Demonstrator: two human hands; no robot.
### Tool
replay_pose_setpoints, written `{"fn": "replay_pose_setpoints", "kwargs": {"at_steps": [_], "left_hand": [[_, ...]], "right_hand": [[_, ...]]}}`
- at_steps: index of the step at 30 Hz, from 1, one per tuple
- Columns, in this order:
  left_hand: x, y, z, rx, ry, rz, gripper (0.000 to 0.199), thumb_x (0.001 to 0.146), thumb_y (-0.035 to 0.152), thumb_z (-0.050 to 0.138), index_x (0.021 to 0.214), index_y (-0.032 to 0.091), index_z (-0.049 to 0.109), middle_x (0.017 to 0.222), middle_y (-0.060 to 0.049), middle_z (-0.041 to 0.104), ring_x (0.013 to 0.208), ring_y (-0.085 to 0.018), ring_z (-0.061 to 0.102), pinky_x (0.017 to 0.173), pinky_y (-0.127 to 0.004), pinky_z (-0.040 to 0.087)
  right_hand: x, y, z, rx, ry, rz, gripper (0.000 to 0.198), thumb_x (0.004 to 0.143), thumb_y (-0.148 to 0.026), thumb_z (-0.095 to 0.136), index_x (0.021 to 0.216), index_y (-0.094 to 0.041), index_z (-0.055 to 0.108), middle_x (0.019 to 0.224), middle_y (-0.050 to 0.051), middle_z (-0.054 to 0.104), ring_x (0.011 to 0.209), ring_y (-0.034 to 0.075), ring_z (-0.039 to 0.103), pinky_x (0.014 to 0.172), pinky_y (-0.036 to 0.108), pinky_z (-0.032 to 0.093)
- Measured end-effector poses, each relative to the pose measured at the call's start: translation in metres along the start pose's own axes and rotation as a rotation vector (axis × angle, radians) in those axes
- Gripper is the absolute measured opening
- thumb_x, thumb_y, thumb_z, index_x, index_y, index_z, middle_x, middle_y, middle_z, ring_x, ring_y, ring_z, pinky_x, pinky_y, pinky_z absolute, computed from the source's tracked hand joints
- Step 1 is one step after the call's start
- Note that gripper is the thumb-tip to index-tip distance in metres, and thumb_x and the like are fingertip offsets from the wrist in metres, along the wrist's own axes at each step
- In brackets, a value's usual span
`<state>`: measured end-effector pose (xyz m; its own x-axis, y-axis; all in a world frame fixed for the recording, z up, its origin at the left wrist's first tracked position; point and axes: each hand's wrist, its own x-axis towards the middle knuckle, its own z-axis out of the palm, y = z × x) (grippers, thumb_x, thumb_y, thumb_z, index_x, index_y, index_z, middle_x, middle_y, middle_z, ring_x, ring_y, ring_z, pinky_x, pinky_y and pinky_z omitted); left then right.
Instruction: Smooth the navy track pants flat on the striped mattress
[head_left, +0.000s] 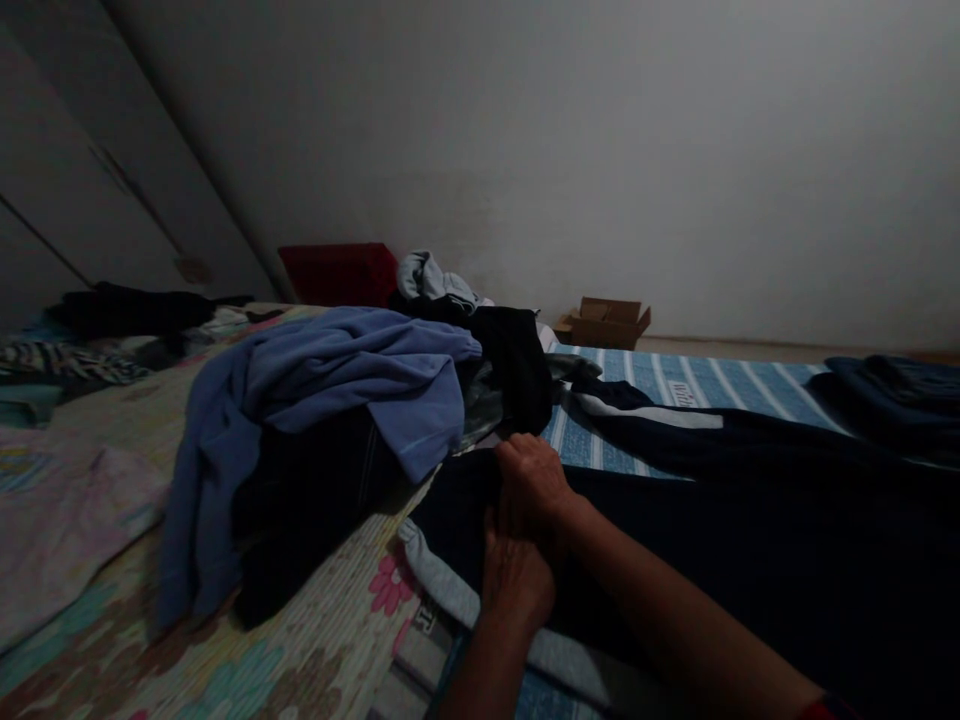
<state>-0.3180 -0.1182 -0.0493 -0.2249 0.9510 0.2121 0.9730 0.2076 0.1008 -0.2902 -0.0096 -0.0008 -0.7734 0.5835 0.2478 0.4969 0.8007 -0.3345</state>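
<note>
A dark navy garment (pixel 720 520) with a white stripe lies spread over the bed in front of me. My right hand (pixel 534 480) rests on its left edge, fingers curled onto the cloth. My left hand (pixel 514 575) lies just below it, partly under my right wrist, pressing on the same dark fabric. Whether either hand pinches the cloth is hard to tell in the dim light. A grey cloth edge (pixel 442 585) shows beneath the navy garment.
A pile with a blue fleece (pixel 352 385) and black clothes (pixel 517 370) sits left of my hands on a floral sheet (pixel 285 660). A striped blue sheet (pixel 675 385), folded dark clothes (pixel 892 395), a cardboard box (pixel 606 322), a red object (pixel 337 272) and a wardrobe (pixel 90 190) lie farther off.
</note>
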Motion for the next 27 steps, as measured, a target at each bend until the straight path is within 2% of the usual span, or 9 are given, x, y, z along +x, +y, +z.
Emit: {"fn": "replay_pose_setpoints", "kwargs": {"at_steps": [3, 6, 10, 16, 20, 23, 27], "left_hand": [[0.000, -0.002, 0.004, 0.023, -0.054, 0.035, 0.061, 0.088, 0.031, 0.043, 0.146, 0.021, 0.026, 0.149, -0.011, 0.034, 0.139, -0.033, 0.019, 0.111, -0.054, 0.016], [0.002, -0.002, 0.007, 0.065, -0.094, -0.004, 0.059, 0.086, 0.024, 0.042, 0.144, 0.018, 0.033, 0.149, -0.013, 0.031, 0.140, -0.033, 0.019, 0.110, -0.054, 0.017], [0.006, 0.000, 0.004, 0.126, -0.079, -0.057, 0.059, 0.084, 0.019, 0.037, 0.142, 0.010, 0.034, 0.150, -0.017, 0.029, 0.139, -0.031, 0.022, 0.108, -0.051, 0.022], [0.012, -0.002, -0.002, 0.203, -0.085, -0.036, 0.056, 0.084, 0.012, 0.032, 0.139, 0.011, 0.040, 0.149, -0.016, 0.030, 0.138, -0.030, 0.025, 0.107, -0.051, 0.024], [0.021, -0.002, -0.009, 0.231, -0.109, -0.067, 0.053, 0.089, 0.026, 0.033, 0.137, 0.007, 0.042, 0.147, -0.017, 0.034, 0.137, -0.031, 0.029, 0.107, -0.049, 0.027], [0.029, 0.003, -0.017, 0.218, -0.107, -0.079, 0.058, 0.089, 0.038, 0.036, 0.135, 0.005, 0.044, 0.146, -0.020, 0.035, 0.136, -0.031, 0.031, 0.106, -0.047, 0.030], [0.041, 0.019, -0.024, 0.171, -0.102, -0.013, 0.060, 0.089, 0.043, 0.036, 0.135, 0.005, 0.044, 0.147, -0.019, 0.033, 0.137, -0.029, 0.028, 0.107, -0.045, 0.029]], "right_hand": [[-0.027, 0.002, 0.001, -0.005, 0.001, -0.002, 0.020, 0.091, -0.023, 0.043, 0.096, -0.017, 0.061, 0.098, 0.010, 0.060, 0.094, 0.021, 0.052, 0.083, 0.031, 0.035], [-0.043, 0.013, 0.005, 0.012, -0.010, 0.026, 0.023, 0.093, -0.022, 0.039, 0.092, -0.015, 0.061, 0.093, 0.010, 0.061, 0.088, 0.020, 0.054, 0.079, 0.030, 0.037], [-0.046, 0.028, 0.007, 0.059, -0.031, 0.008, 0.024, 0.094, -0.021, 0.038, 0.094, -0.015, 0.061, 0.094, 0.008, 0.062, 0.089, 0.016, 0.056, 0.077, 0.025, 0.039], [-0.054, 0.031, -0.007, 0.029, -0.037, -0.020, 0.017, 0.089, -0.022, 0.046, 0.093, -0.017, 0.062, 0.096, 0.007, 0.063, 0.090, 0.016, 0.057, 0.079, 0.025, 0.040], [-0.074, 0.036, -0.027, -0.030, -0.027, 0.015, 0.016, 0.087, -0.021, 0.046, 0.092, -0.016, 0.061, 0.094, 0.007, 0.063, 0.088, 0.018, 0.058, 0.077, 0.027, 0.042], [-0.096, 0.044, -0.044, -0.056, -0.024, 0.042, 0.018, 0.089, -0.022, 0.042, 0.090, -0.017, 0.060, 0.092, 0.007, 0.062, 0.087, 0.018, 0.058, 0.076, 0.027, 0.043], [-0.127, 0.060, -0.060, -0.075, -0.029, 0.080, 0.018, 0.090, -0.023, 0.043, 0.091, -0.017, 0.059, 0.093, 0.007, 0.062, 0.089, 0.018, 0.058, 0.078, 0.028, 0.043]]}}
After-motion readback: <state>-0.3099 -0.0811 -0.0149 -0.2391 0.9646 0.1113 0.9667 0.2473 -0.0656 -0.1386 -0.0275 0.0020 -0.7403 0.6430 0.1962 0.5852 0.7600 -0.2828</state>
